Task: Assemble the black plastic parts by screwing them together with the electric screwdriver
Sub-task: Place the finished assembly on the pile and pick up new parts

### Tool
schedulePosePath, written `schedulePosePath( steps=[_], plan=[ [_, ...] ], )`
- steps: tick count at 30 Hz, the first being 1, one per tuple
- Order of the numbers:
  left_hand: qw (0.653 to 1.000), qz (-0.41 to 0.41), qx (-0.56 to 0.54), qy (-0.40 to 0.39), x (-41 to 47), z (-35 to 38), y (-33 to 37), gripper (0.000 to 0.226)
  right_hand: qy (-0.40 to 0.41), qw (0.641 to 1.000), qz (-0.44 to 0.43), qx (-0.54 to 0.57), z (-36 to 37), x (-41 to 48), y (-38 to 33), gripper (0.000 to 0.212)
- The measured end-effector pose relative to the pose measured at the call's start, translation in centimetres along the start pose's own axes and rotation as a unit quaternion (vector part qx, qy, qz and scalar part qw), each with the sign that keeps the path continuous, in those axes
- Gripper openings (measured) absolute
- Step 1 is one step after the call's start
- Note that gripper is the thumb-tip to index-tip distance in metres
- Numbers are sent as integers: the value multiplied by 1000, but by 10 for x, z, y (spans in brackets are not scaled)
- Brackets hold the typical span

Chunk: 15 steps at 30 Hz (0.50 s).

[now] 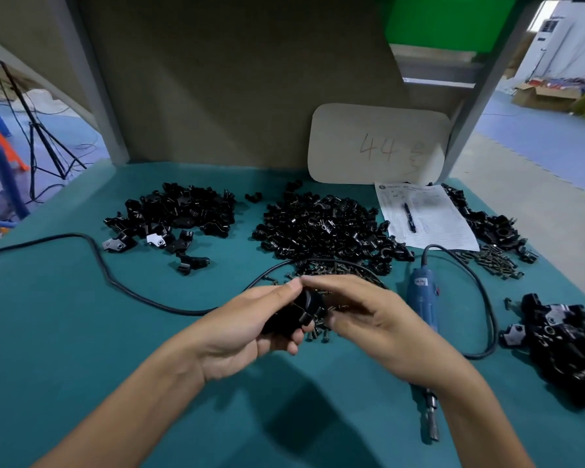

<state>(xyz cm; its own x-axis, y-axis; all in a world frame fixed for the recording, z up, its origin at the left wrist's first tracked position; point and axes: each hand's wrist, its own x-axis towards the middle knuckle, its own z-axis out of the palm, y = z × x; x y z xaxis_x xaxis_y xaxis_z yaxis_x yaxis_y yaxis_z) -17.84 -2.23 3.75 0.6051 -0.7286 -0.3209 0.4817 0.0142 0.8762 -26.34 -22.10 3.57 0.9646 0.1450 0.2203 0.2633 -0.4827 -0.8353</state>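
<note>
four heaps of black plastic parts (173,211). two piles of screws (497,263). one electric screwdriver (421,298), one paper sheet (433,228), one pen (410,217), one white board (379,143). two hands, a left hand (247,322) and a right hand (382,319).

Place: a factory assembly bench.
Bench: teal mat (65,315), grey frame posts (92,79).
Stock: heaps of black plastic parts (321,228), loose screws (497,265).
Tool: corded electric screwdriver (421,298).
Paperwork: printed sheet (436,224), card (379,143) marked 44.
Beyond: open blue floor (537,136), cardboard boxes (544,96).

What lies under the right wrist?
The screwdriver: its blue body shows beyond the right hand, its metal tip nearer the camera; the wrist covers the stretch between.
</note>
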Motion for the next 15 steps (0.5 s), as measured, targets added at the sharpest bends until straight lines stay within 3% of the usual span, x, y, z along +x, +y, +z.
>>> schedulePosePath(
  steps=[4,9,13,15],
  plan=[
    [999,-33,8,-15,-5,2,6,51,7,999,-8,51,0,0,-9,38],
    [990,-53,134,1,-11,5,12,75,-42,997,-8,65,-1,-1,-18,36],
    [969,120,209,56,-12,6,12,75,2,988,-3,152,6,-3,-21,32],
    [933,218,284,40,-15,5,12,60,50,978,6,201,12,-5,-22,31]
  ],
)
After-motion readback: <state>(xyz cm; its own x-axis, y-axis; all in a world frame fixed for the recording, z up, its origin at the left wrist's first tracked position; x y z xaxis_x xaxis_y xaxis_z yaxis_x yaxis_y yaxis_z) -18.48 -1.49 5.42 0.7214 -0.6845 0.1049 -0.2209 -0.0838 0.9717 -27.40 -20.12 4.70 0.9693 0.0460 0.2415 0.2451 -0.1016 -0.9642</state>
